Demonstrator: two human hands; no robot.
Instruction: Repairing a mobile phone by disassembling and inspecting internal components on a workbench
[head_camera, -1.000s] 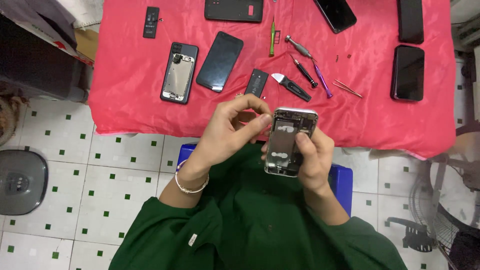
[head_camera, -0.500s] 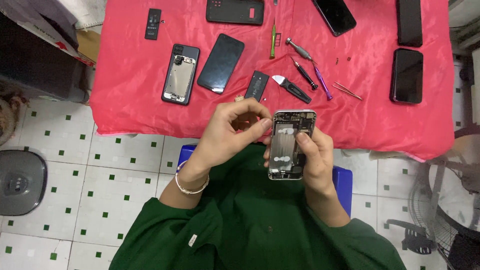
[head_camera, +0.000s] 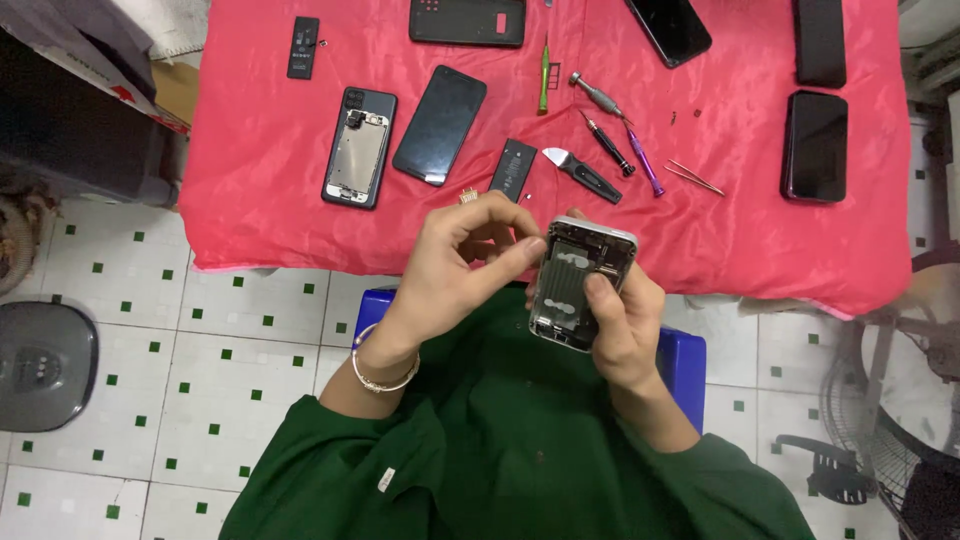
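Two hands at chest height: our right hand grips the opened phone chassis, long axis pointing toward the counter; left hand fingers pinch narrowly at its upper-left edge.

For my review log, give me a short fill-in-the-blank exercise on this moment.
1. The right hand holds an opened phone shell with its inside facing ____.
2. The left hand wears a ____ at the wrist.
3. The cloth is ____ in colour.

Missing words: up; bracelet; red
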